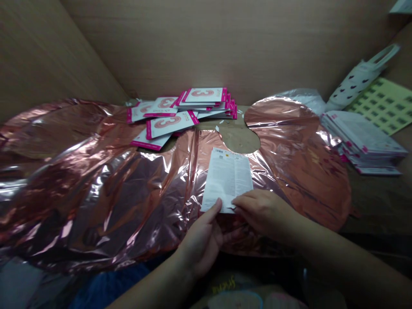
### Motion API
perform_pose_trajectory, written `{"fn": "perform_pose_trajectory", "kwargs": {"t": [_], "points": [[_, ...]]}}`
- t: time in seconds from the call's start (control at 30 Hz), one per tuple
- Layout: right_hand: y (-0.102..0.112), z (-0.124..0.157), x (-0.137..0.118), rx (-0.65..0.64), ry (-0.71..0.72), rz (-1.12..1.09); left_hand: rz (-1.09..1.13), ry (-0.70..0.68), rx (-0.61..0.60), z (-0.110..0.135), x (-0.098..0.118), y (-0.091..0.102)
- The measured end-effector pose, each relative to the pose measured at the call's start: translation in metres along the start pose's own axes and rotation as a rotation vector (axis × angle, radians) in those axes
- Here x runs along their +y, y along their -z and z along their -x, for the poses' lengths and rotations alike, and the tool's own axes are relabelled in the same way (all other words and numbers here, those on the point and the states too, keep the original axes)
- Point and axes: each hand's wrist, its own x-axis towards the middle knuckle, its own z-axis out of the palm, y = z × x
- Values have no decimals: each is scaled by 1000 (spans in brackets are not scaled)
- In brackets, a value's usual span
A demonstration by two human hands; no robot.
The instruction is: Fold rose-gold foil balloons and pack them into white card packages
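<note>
A flat white printed packet (225, 176), text side up, lies over a large rose-gold foil balloon (151, 189) shaped like a 3. My left hand (206, 240) grips its near edge, thumb on top and the other fingers underneath. At the packet's lower right corner, my right hand (260, 210) pinches a small flap or torn bit of the edge. The fingertips of my right hand partly cover that corner, so I cannot tell how far the edge is opened.
Behind the balloon lies a loose pile of pink-edged packets (202, 95) with a 3 on them. To the right stand another stack of packets (370, 137), a yellow label sheet (383, 105) and a white heart-patterned pouch (354, 81). Small paper scraps (217, 128) dot the table. A wooden panel (225, 47) rises behind.
</note>
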Motion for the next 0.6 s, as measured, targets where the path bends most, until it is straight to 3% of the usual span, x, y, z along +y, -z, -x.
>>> {"fn": "perform_pose_trajectory", "kwargs": {"t": [0.17,0.27,0.33,0.4,0.5,0.57,0.6], "points": [[13,0,9,-12,-23,67,-328,-307,41,-12,4,15],[39,18,21,-163,-29,-97,-360,-262,90,-17,7,20],[50,32,24,-212,2,-95,-327,-213,157,-18,10,15],[51,39,23,-57,9,84,-270,-207,179,-18,13,3],[45,25,26,246,149,347,-214,-254,72,-13,25,-13],[51,-1,38,382,197,325,-252,-379,-39,-6,38,-9],[58,-19,48,440,149,235,-307,-468,-77,-2,47,-1]]}}
